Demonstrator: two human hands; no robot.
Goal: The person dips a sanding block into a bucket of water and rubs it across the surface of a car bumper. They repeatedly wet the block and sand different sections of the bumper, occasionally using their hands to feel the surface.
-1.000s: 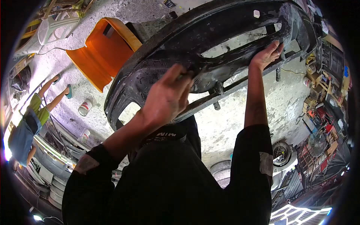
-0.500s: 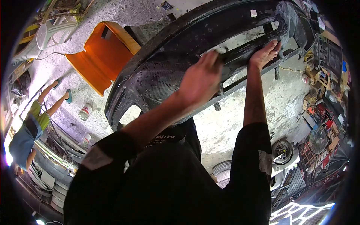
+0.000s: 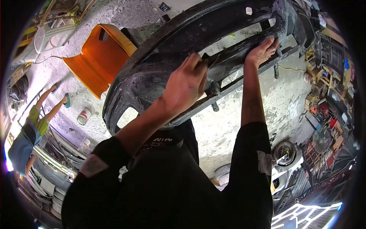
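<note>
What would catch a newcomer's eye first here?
Probably the large black bumper-like panel across the upper middle, with the left hand and right hand at it. Then the bright orange chair to its left, vivid against the grey floor. At the far left, a person appears upside down.

Curved black bumper [image 3: 179, 42], scuffed and dusty, lies slanted.

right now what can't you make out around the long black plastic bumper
All in the head view:
Dark item at the left hand: full shape, covered by fingers.
Long black plastic bumper: far side, cut off by the picture's top edge.
Right hand: whether it grips or just rests, contact side hidden.
Red-and-white cylindrical tub: lettering, too small.
</note>
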